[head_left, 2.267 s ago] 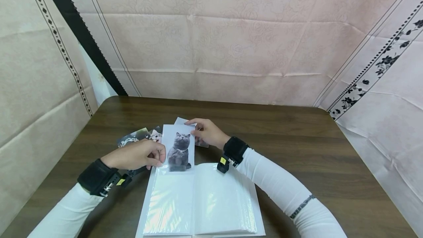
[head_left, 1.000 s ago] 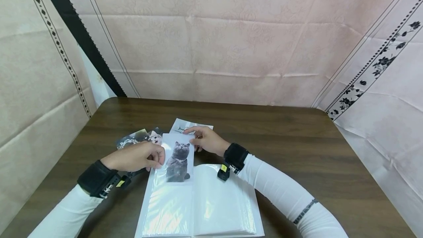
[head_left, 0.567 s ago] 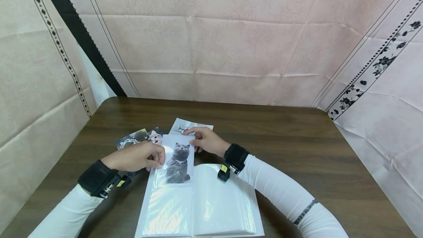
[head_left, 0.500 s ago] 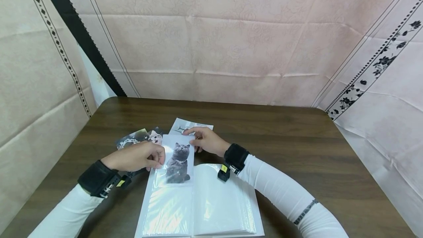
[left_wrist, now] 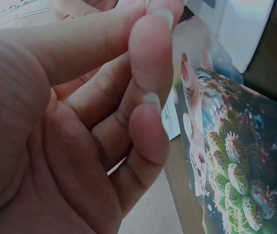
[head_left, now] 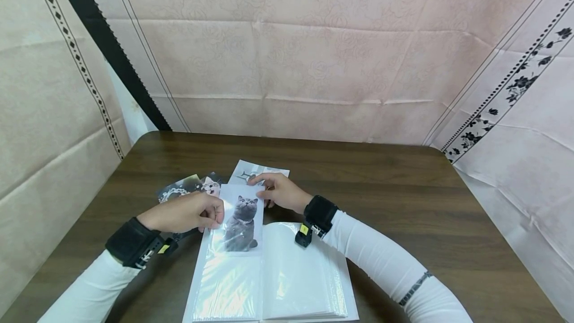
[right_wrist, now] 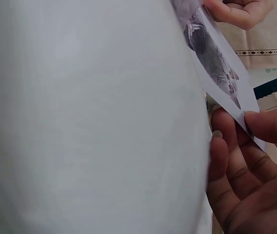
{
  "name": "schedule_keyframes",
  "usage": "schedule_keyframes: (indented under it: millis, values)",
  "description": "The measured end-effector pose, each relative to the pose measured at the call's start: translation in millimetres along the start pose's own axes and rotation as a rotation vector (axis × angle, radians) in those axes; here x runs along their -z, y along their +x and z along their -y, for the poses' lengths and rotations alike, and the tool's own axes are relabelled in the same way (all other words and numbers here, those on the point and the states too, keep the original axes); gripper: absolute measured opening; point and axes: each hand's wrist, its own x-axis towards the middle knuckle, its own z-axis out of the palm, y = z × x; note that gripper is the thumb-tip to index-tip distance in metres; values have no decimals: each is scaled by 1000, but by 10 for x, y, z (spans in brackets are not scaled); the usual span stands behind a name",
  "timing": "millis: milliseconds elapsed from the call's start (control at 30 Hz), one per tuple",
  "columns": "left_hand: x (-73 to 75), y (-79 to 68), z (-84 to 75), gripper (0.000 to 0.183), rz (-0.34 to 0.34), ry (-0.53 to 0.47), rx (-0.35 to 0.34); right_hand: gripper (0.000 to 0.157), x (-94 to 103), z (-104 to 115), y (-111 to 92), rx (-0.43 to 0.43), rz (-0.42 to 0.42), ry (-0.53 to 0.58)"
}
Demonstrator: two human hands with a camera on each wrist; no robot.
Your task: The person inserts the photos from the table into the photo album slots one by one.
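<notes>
A photo of a grey cat (head_left: 240,223) stands partly inside the clear upper pocket of the left page of an open photo album (head_left: 230,283). My right hand (head_left: 282,191) pinches the photo's upper right corner between thumb and fingers, which shows closely in the right wrist view. At the pocket's upper left edge, my left hand (head_left: 190,212) pinches the album page with thumb and forefinger, its other fingers curled. The lower part of the cat lies behind the shiny plastic, while the photo's top edge sticks out above it.
Behind the album lies a pale photo (head_left: 246,169), partly under the right hand. Darker photos, one of a succulent plant (left_wrist: 240,180) and one of a kitten (head_left: 211,185), lie beyond the left hand. A brown wooden table (head_left: 403,203) carries everything.
The cat photo has slid down towards me, deeper into the pocket, with my right hand following it. More of the pale photo behind shows. My left hand has stayed in place.
</notes>
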Motion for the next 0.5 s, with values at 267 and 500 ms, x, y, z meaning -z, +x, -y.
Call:
schedule_keyframes:
  millis: [267,500]
  values:
    - [-8,-6,-5,7,2,-5,-4,30,-12,-33,4,-7,3,6]
    - [-6,-4,3,8,5,-10,-12,28,-8,-19,-4,-21,7,-7]
